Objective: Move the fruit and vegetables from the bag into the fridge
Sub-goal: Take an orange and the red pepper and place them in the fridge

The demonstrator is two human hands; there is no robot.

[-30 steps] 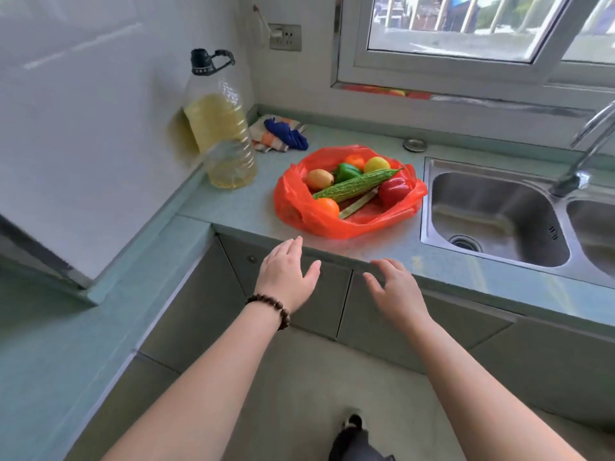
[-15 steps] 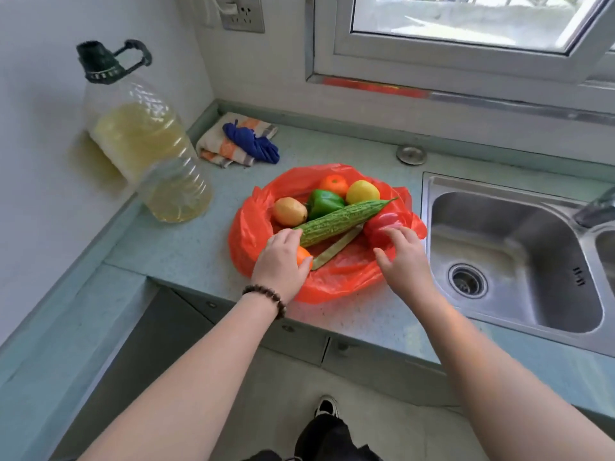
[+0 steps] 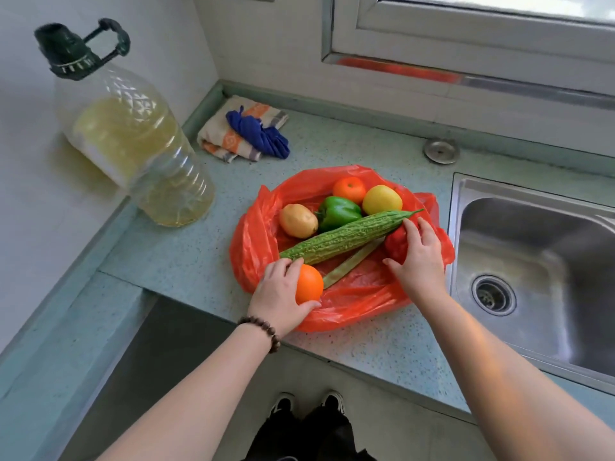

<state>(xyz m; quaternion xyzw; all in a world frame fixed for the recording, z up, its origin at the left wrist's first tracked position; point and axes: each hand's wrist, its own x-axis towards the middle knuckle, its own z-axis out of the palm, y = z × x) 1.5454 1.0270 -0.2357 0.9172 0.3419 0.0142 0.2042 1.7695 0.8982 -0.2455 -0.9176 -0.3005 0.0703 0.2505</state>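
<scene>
An open red plastic bag (image 3: 352,301) lies spread on the green counter. In it lie a long bitter gourd (image 3: 346,236), a green pepper (image 3: 339,211), a potato (image 3: 298,221), a tangerine (image 3: 349,189), a yellow fruit (image 3: 382,199), a flat green bean pod (image 3: 349,264) and a red pepper (image 3: 396,242). My left hand (image 3: 278,294) is closed around an orange (image 3: 309,283) at the bag's near left edge. My right hand (image 3: 419,257) rests over the red pepper, fingers curled on it. No fridge is in view.
A big oil bottle (image 3: 133,144) stands at the left by the wall. Folded cloths (image 3: 244,131) lie at the back. A steel sink (image 3: 532,261) is right of the bag, a metal drain plug (image 3: 441,150) behind it. My shoes (image 3: 309,404) show below.
Both hands reached from the counter's front edge into the bag. The left hand has closed on the orange, and the right hand has come down on the red pepper.
</scene>
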